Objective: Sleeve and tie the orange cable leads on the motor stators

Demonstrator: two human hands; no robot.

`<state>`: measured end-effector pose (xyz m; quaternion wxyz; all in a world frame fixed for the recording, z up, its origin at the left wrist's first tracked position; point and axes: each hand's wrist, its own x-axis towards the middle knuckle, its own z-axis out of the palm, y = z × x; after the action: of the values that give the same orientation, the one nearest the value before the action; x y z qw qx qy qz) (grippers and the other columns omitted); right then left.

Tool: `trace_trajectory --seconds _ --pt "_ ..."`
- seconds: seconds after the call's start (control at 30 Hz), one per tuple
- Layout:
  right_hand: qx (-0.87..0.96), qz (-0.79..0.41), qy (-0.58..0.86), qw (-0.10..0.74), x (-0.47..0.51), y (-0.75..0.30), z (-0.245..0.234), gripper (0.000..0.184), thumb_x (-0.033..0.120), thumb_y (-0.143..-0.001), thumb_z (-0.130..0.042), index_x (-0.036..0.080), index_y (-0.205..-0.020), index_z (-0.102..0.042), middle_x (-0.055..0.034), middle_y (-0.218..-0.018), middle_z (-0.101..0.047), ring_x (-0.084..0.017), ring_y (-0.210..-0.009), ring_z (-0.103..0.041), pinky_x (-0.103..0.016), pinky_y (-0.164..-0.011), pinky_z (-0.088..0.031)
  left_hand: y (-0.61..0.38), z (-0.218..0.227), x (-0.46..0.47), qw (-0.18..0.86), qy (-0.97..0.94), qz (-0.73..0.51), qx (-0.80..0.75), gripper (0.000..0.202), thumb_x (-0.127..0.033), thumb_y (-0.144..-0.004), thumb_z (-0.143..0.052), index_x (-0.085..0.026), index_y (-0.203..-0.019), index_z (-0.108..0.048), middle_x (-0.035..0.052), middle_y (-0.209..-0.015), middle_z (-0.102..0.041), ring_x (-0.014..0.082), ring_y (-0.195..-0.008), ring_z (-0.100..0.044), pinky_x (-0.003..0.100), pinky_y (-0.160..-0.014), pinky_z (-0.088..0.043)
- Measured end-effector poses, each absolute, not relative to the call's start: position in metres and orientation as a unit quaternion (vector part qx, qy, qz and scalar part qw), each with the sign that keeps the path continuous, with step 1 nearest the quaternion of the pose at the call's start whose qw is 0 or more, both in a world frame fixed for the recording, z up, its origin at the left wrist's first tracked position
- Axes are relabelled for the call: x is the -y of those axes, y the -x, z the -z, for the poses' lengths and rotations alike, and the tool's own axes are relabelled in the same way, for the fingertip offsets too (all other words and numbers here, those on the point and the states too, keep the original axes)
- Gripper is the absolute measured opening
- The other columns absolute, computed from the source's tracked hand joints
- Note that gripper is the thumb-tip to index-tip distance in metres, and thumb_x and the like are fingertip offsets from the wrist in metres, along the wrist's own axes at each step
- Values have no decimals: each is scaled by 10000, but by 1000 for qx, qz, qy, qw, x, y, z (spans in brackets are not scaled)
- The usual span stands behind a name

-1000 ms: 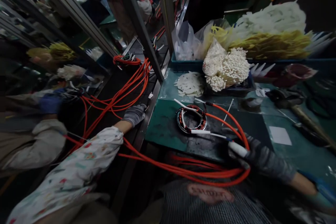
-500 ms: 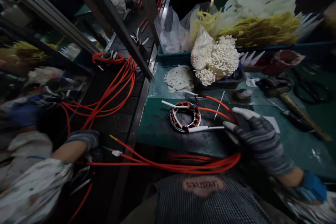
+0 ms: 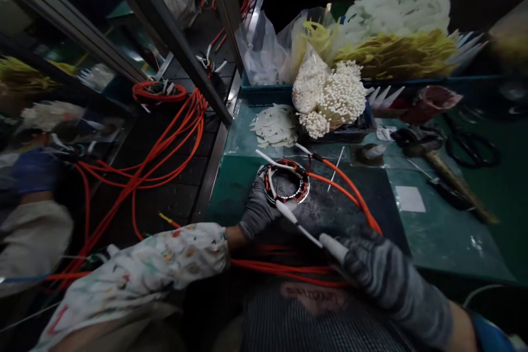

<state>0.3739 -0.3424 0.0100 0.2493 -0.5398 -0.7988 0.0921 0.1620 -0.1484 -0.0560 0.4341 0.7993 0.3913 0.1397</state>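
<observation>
A ring-shaped motor stator with copper-red windings lies on the dark mat in front of me. My left hand, in a grey striped glove, is closed around its left side. White sleeves and orange cables come off the ring. One thin white sleeved lead slants down to the white fingertips of my right hand, which are pinched at its end. The thumb and fingers of the right hand partly hide that contact. Beneath both hands, more orange cable runs across my lap.
Bundled white sleeves, flat white pieces and a bin stand at the back. To the right lie a hammer, scissors and white paper. Left, beyond metal posts, orange cables cover a conveyor; a co-worker's gloved hand is there.
My left hand has come from the far left onto the ring. My right hand has moved down and toward me, and the white lead at its fingertips now slants downward.
</observation>
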Motion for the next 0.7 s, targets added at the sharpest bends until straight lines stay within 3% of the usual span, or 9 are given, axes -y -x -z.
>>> trace_trajectory --seconds 0.1,0.17,0.27,0.37,0.43,0.57,0.7 --pt "782 -225 508 282 342 -368 -4 722 147 -1088 -432 299 -1762 -221 -88 -1471 -721 -228 -1214 -778 -339 -1001 -680 -145 52 124 439 -785 -234 -368 782 -418 -916 -664 -160 -1595 -374 202 -1641 -509 349 -1538 -505 589 -1337 -377" --pt "732 -259 547 315 343 -378 6 757 207 -1091 -482 324 -1769 -166 -100 -1562 -650 -262 -1313 -731 -387 -1016 -686 -136 44 108 460 -802 -216 -313 688 -413 -908 -629 -157 -1530 -486 187 -1578 -586 347 -1482 -567 576 -1307 -421" --pt "659 -231 622 354 343 -407 19 684 250 -1060 -569 379 -1699 -363 -70 -1373 -770 -281 -1141 -805 -403 -870 -732 -129 34 95 484 -828 -142 -244 694 -445 -882 -695 -188 -1509 -546 156 -1537 -640 349 -1442 -608 550 -1282 -456" --pt "652 -130 651 366 331 -432 19 504 236 -1024 -629 439 -1485 -644 -21 -1152 -839 -308 -956 -830 -451 -842 -726 -126 30 98 498 -838 -113 -194 781 -476 -841 -786 -198 -1529 -544 155 -1547 -639 365 -1447 -605 542 -1272 -465" --pt "675 -79 644 351 318 -436 8 407 228 -1028 -602 440 -1337 -759 -8 -1094 -849 -312 -876 -828 -446 -794 -715 -124 29 106 509 -833 -116 -180 790 -469 -854 -783 -202 -1551 -526 157 -1529 -652 364 -1416 -627 545 -1236 -498" --pt "712 -114 627 296 300 -418 -30 433 281 -1062 -474 419 -1341 -776 12 -1229 -828 -294 -999 -823 -403 -831 -696 -124 26 126 557 -796 -121 -201 624 -456 -971 -684 -202 -1529 -566 133 -1377 -734 324 -1243 -709 498 -1114 -578" --pt "687 -139 670 242 279 -399 -66 454 306 -1085 -424 366 -1415 -730 2 -1329 -794 -259 -1083 -800 -350 -838 -669 -128 25 139 614 -732 -171 -242 512 -521 -1041 -623 -195 -1434 -665 131 -1350 -740 318 -1225 -701 486 -1119 -562"
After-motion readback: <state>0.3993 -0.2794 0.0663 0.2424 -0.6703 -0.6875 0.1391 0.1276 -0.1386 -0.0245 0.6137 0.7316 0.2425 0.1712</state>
